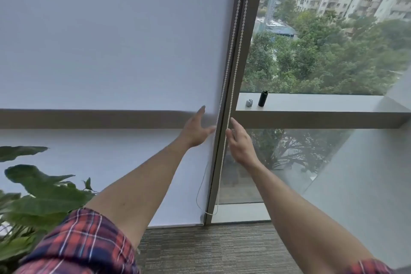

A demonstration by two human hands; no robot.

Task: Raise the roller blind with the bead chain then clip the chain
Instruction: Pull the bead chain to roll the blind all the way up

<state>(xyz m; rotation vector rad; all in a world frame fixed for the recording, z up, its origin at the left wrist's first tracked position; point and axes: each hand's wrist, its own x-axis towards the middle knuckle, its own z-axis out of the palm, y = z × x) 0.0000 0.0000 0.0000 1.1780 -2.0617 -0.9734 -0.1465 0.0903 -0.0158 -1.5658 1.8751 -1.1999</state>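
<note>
The white roller blind [111,40] hangs fully down over the left window, its bottom edge close to the floor. The white bead chain [233,51] runs down the grey window post in two strands and ends in a loop [210,213] near the floor. My left hand [196,132] is open with fingers spread against the blind's right edge, thumb by the left strand. My right hand [240,142] is just right of the right strand, index finger stretched out and thumb touching the chain without closing on it.
A grey ledge [311,104] to the right of the post carries a small grey object [249,103] and an upright black cylinder [262,98]. A leafy plant [37,193] stands at the lower left. Grey carpet [211,249] lies below, and an angled white wall [367,173] stands on the right.
</note>
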